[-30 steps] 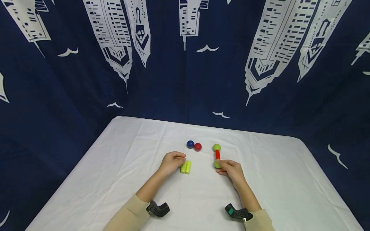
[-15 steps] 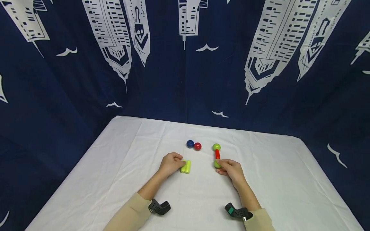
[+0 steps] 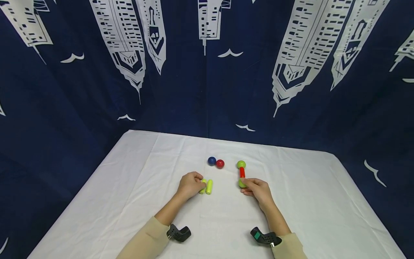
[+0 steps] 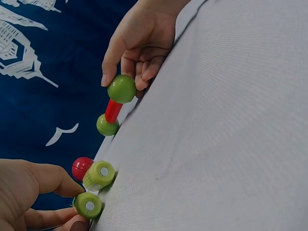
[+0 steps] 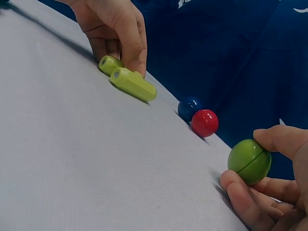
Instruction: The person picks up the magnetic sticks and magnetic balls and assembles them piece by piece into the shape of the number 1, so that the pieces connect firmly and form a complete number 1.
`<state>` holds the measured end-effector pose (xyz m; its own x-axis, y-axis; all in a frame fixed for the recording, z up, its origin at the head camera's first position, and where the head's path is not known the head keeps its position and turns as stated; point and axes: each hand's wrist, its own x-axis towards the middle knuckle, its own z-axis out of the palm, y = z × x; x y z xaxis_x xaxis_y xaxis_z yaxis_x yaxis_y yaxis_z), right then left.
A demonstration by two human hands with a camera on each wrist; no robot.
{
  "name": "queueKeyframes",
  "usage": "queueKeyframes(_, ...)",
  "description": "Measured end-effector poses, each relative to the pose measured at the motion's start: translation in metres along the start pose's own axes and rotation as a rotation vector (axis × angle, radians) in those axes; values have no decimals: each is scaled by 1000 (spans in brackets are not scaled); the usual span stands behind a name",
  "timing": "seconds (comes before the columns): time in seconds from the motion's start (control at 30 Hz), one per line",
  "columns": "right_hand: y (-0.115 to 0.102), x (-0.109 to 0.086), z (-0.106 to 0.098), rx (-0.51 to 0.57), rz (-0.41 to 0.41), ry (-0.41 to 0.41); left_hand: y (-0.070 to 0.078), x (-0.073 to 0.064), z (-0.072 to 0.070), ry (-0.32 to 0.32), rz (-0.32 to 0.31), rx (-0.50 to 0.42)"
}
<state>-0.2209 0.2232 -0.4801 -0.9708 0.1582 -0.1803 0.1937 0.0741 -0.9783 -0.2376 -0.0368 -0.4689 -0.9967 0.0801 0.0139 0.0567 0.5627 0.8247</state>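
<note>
My left hand pinches a yellow-green ribbed rod between thumb and fingers, low over the white cloth. Just to its right lies a second yellow-green rod, with a narrow gap between the two. Pale round discs show on the rods' ends in the left wrist view. Over on the right, my right hand grips the near green ball of a joined piece. A red rod runs from that ball to another green ball at the far end. In the right wrist view, the near ball hides the red rod.
A blue ball and a red ball sit side by side beyond the rods. White cloth covers the table, and a dark blue printed curtain hangs behind its far edge.
Thumb and fingers of my left hand have closed on the left rod and drawn it slightly left, away from its neighbour. My right hand keeps its hold on the green ball.
</note>
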Motion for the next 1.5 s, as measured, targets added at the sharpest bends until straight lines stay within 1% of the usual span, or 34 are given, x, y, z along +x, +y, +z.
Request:
queueKeyframes(0.37,1,0,-1,2,3,-2,1,-3,3,25,1,76)
queueKeyframes(0.53,1,1,0,7,-3,-2,0,-3,0,32,12,56)
queueKeyframes(0.6,1,1,0,13,-4,-2,0,-2,-1,34,10,23)
queueKeyframes(0.73,2,2,0,20,-4,-7,1,-1,-3,43,-2,-72)
queueKeyframes(0.83,1,1,0,19,-2,-9,4,-2,-3,22,-8,-178)
queueKeyframes(0.97,0,1,-1,12,4,-8,11,-3,-1,-16,-7,-271)
queueKeyframes(1.07,1,2,-1,7,7,-7,18,-5,1,-35,0,-295)
queueKeyframes(1.23,1,3,-1,10,2,-6,27,-6,6,-85,-12,-343)
queueKeyframes(1.37,2,3,-1,11,1,-6,31,-6,12,-126,-25,-390)
queueKeyframes(1.5,3,4,-1,8,3,-6,35,-8,18,-149,-29,-426)
